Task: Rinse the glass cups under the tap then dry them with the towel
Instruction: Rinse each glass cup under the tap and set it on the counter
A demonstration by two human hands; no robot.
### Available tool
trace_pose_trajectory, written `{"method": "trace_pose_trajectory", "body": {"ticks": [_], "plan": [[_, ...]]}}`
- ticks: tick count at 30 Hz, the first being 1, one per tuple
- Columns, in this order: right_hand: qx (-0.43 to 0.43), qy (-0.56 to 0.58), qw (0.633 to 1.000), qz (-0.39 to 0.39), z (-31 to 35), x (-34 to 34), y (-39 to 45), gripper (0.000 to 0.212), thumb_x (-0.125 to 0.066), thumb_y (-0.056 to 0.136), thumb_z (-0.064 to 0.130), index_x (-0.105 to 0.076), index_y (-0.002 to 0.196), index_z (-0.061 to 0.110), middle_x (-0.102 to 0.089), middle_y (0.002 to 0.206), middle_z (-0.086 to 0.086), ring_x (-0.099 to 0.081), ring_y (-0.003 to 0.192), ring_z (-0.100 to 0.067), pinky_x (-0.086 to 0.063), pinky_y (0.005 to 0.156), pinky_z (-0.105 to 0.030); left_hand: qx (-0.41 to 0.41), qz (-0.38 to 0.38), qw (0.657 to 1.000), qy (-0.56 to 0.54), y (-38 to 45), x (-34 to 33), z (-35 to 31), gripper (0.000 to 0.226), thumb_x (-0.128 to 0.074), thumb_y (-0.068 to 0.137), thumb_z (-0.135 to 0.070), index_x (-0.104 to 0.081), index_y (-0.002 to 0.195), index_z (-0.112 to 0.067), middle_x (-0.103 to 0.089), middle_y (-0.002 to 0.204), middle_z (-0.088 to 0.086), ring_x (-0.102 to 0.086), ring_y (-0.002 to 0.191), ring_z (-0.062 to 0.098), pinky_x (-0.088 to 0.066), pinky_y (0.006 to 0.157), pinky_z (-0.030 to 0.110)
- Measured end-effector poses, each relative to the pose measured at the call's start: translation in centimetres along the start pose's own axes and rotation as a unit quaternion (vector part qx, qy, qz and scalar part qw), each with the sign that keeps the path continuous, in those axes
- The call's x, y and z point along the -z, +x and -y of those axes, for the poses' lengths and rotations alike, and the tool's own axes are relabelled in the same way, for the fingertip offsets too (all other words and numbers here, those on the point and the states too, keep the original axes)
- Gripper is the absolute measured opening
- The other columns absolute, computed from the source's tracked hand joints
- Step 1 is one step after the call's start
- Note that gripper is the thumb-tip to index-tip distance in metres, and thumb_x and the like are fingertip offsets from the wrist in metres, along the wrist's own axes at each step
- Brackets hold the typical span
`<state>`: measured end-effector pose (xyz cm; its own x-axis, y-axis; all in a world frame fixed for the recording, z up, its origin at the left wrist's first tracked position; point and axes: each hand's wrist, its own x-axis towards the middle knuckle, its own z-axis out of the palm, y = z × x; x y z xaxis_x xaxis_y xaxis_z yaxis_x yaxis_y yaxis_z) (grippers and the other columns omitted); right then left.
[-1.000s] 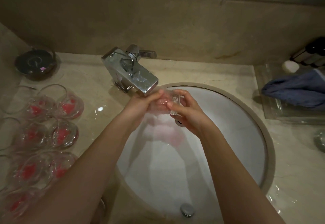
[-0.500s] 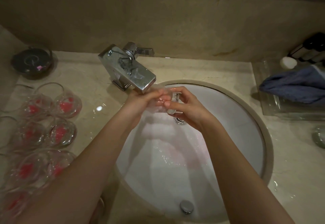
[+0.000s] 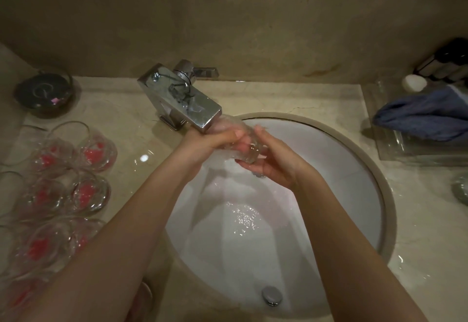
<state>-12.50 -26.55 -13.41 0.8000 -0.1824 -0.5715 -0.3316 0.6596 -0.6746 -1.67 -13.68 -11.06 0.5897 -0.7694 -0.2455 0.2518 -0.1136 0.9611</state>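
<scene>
We have both hands around one clear glass cup (image 3: 241,145), lying roughly on its side just under the spout of the square chrome tap (image 3: 182,99). Our left hand (image 3: 202,144) curls its fingers (image 3: 228,136) over the top of the cup, closed onto the glass, the thumb hidden. Our right hand (image 3: 273,162) cups the glass from below and from the side away from the tap's base, its fingers bent around the thick bottom end, so both hands grip it. The cup blurs against the fingers, and we cannot tell whether water is running into it.

Below the tap lies the round white sink basin (image 3: 354,195), with wet glints on its floor and a chrome drain plug (image 3: 271,295) at the side nearest us. Left of the tap, on the beige marble counter (image 3: 131,109), stands a cluster of clear glass cups with pink-red marks (image 3: 76,177), touching or just beside one another. Behind them, also left of the tap, sits a dark round glass dish (image 3: 44,91). Well to the right of the tap, beyond the basin's rim, a grey-blue folded towel (image 3: 425,116) rests on a clear tray (image 3: 395,149), with a small white round object (image 3: 414,83) and dark bottles (image 3: 448,66) just behind it.
</scene>
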Motion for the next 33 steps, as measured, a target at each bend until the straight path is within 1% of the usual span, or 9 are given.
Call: {"method": "trace_pose_trajectory", "body": {"ticks": [4,8,11,15,20,26,28,30,33], "plan": [[-0.047,-0.058,0.997,-0.015,-0.2,0.1,-0.1,0.048,-0.044,0.098,0.051,-0.062,0.117,0.011,-0.066,0.092,-0.013,-0.066,0.062,-0.016,-0.052,0.052,-0.020,0.044,0.043,0.998,0.021,-0.3,-0.3,0.4,0.019,-0.067,0.082,-0.018,-0.073,0.093,-0.004,-0.075,0.087,0.006,-0.072,0.083,0.019,-0.056,0.086,0.030],[0.045,-0.092,0.994,-0.028,-1.0,0.7,-0.1,0.030,-0.064,0.092,0.016,-0.054,0.120,0.013,-0.065,0.105,-0.006,-0.066,0.084,-0.018,-0.054,0.072,-0.025,0.032,0.010,0.999,-0.014,-0.3,-0.6,0.3,0.048,-0.057,0.094,-0.001,-0.078,0.067,-0.035,-0.075,0.078,-0.005,-0.072,0.074,0.012,-0.057,0.076,0.027],[0.036,-0.071,0.997,-0.026,-1.1,0.1,0.0,0.028,-0.059,0.096,0.028,-0.059,0.122,0.016,-0.067,0.108,-0.001,-0.068,0.095,-0.016,-0.056,0.079,-0.029,0.027,-0.005,0.999,-0.024,-0.4,-0.8,0.2,0.062,-0.059,0.092,0.002,-0.073,0.066,-0.053,-0.074,0.072,-0.010,-0.070,0.069,0.007,-0.057,0.077,0.025],[-0.044,-0.129,0.990,-0.042,-0.3,-0.7,0.0,0.051,-0.046,0.096,0.055,-0.069,0.111,0.012,-0.067,0.097,-0.011,-0.068,0.074,-0.018,-0.056,0.063,-0.022,0.052,0.002,0.999,-0.003,-0.6,-0.5,0.9,0.018,-0.070,0.083,-0.015,-0.075,0.100,-0.014,-0.076,0.096,0.013,-0.073,0.086,0.028,-0.055,0.093,0.041],[0.054,-0.125,0.990,-0.029,-0.8,0.4,0.1,0.040,-0.072,0.085,0.007,-0.057,0.122,0.014,-0.061,0.116,-0.008,-0.067,0.096,-0.021,-0.058,0.086,-0.036,0.059,-0.007,0.998,-0.037,-1.1,-0.2,0.8,0.037,-0.056,0.095,-0.006,-0.080,0.083,-0.032,-0.075,0.097,0.008,-0.072,0.090,0.019,-0.057,0.082,0.026],[-0.054,-0.084,0.995,-0.030,0.0,-0.7,-0.3,0.055,-0.041,0.097,0.056,-0.066,0.118,0.012,-0.062,0.100,-0.017,-0.067,0.085,-0.022,-0.058,0.061,-0.025,0.066,0.019,0.998,-0.009,-1.2,-0.3,1.2,0.027,-0.075,0.075,-0.021,-0.075,0.102,-0.017,-0.076,0.103,0.009,-0.073,0.096,0.025,-0.050,0.095,0.036],[-0.027,-0.110,0.993,-0.029,0.1,-0.4,-0.3,0.035,-0.051,0.099,0.042,-0.068,0.107,0.013,-0.059,0.097,-0.016,-0.063,0.077,-0.022,-0.055,0.058,-0.021,0.052,0.017,0.998,-0.025,-1.2,-0.3,1.1,0.017,-0.068,0.083,-0.016,-0.080,0.088,-0.027,-0.077,0.095,0.005,-0.074,0.088,0.021,-0.051,0.092,0.036],[0.029,-0.137,0.990,-0.019,0.0,0.0,-0.3,0.016,-0.065,0.092,0.021,-0.065,0.107,0.016,-0.065,0.097,-0.006,-0.066,0.077,-0.018,-0.055,0.065,-0.024,0.037,0.018,0.998,-0.046,-1.3,-0.4,0.7,0.055,-0.056,0.093,-0.004,-0.076,0.069,-0.049,-0.077,0.084,-0.004,-0.073,0.080,0.013,-0.054,0.090,0.032],[0.060,-0.126,0.990,-0.020,0.0,0.3,-0.2,0.030,-0.070,0.088,0.018,-0.062,0.117,0.017,-0.068,0.103,0.002,-0.070,0.087,-0.016,-0.055,0.075,-0.030,0.019,0.003,0.999,-0.050,-1.0,-0.3,1.1,0.056,-0.054,0.094,0.001,-0.078,0.072,-0.044,-0.077,0.085,-0.003,-0.073,0.084,0.012,-0.055,0.084,0.027]]}}
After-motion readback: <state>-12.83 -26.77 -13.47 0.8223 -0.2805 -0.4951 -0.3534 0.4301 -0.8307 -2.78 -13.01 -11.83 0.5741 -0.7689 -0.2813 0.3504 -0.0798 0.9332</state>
